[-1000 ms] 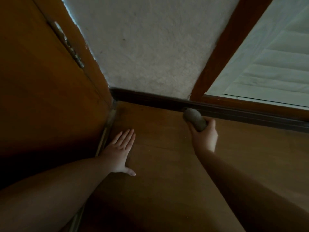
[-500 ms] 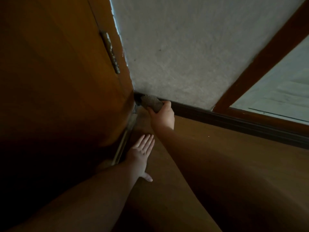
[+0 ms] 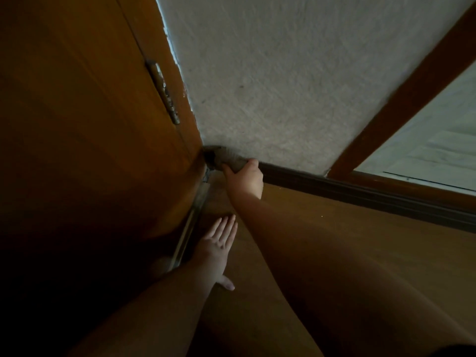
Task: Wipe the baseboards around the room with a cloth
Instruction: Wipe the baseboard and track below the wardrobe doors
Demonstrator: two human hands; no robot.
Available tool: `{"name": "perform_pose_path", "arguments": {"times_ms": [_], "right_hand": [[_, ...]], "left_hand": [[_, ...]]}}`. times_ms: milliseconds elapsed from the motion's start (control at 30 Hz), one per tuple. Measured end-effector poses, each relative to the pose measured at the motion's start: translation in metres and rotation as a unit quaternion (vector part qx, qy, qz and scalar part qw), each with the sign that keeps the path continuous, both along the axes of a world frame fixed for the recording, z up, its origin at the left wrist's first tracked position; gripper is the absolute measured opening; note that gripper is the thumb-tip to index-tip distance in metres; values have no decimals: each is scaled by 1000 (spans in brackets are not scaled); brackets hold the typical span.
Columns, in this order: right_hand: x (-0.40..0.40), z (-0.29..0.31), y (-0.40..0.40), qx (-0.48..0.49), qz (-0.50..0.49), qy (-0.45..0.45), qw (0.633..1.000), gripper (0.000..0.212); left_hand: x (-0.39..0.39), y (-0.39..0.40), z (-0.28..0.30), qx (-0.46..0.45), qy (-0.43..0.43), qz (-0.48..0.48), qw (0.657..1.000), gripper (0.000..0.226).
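Right hand (image 3: 244,177) grips the cloth (image 3: 229,158) against the baseboard (image 3: 360,194), beside the door (image 3: 90,124). Left hand (image 3: 216,249) lies flat and spread on the floor (image 3: 360,240), near the door.

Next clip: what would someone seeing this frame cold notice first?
The right hand reaching into the corner, pressing a bunched grey cloth against the end of the dark baseboard where it meets the wooden door. Next, the left hand lying flat, fingers spread, on the brown floor beside the door's lower edge. Above, a rough white wall fills the upper middle.
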State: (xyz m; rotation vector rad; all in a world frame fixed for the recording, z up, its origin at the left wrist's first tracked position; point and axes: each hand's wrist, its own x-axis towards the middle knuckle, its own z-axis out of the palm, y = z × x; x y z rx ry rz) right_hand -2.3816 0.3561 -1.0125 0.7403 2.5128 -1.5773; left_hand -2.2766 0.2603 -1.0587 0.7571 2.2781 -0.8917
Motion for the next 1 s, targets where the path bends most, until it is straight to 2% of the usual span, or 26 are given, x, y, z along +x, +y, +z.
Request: {"name": "perform_pose_path", "arguments": {"times_ms": [33,133,233,333,500,700,833,1000], "right_hand": [[6,-2,9,0,-17,0,1000,50],[30,-8,55,24,-68,6,997,51],[56,-9,115,68,-89,3,994,51],[81,-8,171,87,-143,-2,986,43],[107,-7,233,116,-197,-18,973,45],[135,-3,289,98,-300,-28,949,49],[163,-12,292,143,-262,-47,953,36],[162,-32,244,70,-201,-40,976,39]], "left_hand": [[-5,-3,-1,39,-40,26,998,137],[-6,-15,-9,140,-41,7,989,142],[-8,-14,-16,160,-52,-36,985,136],[-20,6,-10,198,-84,-81,973,125],[-27,65,-15,214,-72,-97,969,125],[-13,119,-18,209,-109,-6,972,141],[-13,136,-18,178,-114,19,977,149],[-13,142,-12,150,-118,19,982,149]]}}
